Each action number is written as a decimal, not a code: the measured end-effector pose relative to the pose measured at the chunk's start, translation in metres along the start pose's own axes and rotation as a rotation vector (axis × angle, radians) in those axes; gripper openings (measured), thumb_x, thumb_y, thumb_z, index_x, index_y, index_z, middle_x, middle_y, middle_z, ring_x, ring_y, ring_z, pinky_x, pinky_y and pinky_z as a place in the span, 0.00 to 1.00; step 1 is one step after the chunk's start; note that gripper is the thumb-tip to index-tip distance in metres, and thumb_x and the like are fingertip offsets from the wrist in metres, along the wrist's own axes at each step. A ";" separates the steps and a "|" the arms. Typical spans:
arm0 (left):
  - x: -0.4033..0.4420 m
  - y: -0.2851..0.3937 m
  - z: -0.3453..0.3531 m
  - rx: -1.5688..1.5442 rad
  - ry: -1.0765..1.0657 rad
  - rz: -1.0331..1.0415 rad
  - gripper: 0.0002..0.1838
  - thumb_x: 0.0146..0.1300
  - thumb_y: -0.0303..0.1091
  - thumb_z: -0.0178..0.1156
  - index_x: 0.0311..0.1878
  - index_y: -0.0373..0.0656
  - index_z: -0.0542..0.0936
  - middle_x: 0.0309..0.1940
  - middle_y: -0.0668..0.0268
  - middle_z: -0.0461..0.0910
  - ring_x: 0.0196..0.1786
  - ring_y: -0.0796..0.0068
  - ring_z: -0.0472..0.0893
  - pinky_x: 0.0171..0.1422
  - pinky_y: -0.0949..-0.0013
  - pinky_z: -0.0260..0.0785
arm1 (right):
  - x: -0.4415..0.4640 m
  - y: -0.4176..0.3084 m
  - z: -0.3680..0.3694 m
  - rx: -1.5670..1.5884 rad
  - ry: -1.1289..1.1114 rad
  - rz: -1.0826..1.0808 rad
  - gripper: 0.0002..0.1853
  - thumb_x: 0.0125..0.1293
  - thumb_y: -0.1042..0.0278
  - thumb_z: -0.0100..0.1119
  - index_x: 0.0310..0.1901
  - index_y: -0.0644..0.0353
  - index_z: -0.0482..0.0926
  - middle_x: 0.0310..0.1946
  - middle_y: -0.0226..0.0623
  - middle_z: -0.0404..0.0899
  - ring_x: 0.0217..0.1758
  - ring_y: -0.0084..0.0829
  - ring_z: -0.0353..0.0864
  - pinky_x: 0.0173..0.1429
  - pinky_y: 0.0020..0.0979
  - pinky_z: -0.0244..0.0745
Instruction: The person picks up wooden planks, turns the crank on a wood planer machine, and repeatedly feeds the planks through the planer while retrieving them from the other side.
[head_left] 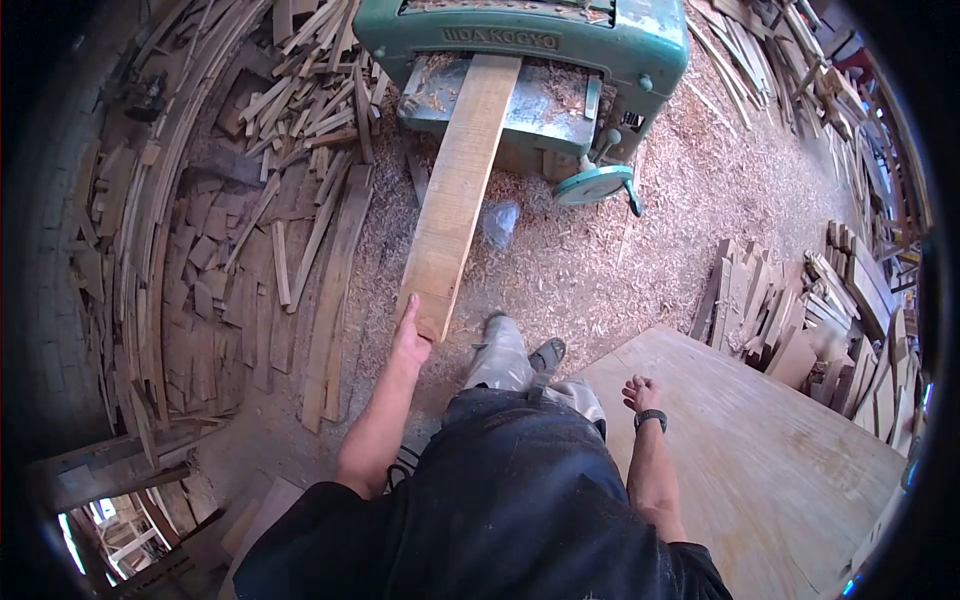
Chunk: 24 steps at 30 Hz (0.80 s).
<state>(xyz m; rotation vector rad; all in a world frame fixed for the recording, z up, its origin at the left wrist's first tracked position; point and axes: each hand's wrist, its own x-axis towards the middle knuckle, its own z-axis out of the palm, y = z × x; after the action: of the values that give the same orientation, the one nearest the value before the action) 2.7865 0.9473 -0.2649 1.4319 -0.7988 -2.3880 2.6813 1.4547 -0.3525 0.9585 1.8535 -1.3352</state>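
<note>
Plank [458,205] sits in machine [520,45], left hand [411,338] apparently supporting it.

Far end of plank [455,210] hidden inside green machine [520,40], beyond its bed's front edge; machine top cut off by view. Left hand [412,338]: fingers hidden at plank's near end.

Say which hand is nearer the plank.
Left. The left hand is at the near end of the plank; the right hand is well off to its right, not touching it.
</note>
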 end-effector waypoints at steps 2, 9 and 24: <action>0.007 0.003 0.003 0.013 -0.021 -0.026 0.35 0.59 0.54 0.66 0.65 0.46 0.69 0.59 0.66 0.76 0.61 0.66 0.74 0.65 0.60 0.67 | 0.001 -0.005 0.004 -0.042 -0.036 -0.023 0.18 0.70 0.58 0.54 0.53 0.61 0.71 0.43 0.41 0.82 0.39 0.35 0.84 0.37 0.38 0.80; 0.013 0.008 0.016 0.010 -0.023 -0.020 0.34 0.61 0.54 0.63 0.66 0.47 0.69 0.60 0.66 0.74 0.62 0.66 0.73 0.66 0.60 0.65 | 0.008 -0.018 0.010 -0.066 -0.078 -0.009 0.16 0.69 0.59 0.55 0.52 0.61 0.72 0.42 0.42 0.82 0.38 0.35 0.85 0.36 0.38 0.80; 0.030 0.017 0.052 -0.032 0.030 0.006 0.34 0.61 0.50 0.65 0.67 0.46 0.67 0.62 0.67 0.73 0.64 0.67 0.72 0.67 0.61 0.64 | 0.056 -0.145 -0.006 -0.161 -0.113 -0.074 0.20 0.68 0.57 0.56 0.55 0.61 0.70 0.48 0.46 0.81 0.43 0.40 0.84 0.41 0.42 0.80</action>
<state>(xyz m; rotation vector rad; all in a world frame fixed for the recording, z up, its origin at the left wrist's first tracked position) 2.7251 0.9361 -0.2583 1.4475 -0.7532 -2.3577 2.5281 1.4397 -0.3278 0.7238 1.8926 -1.2355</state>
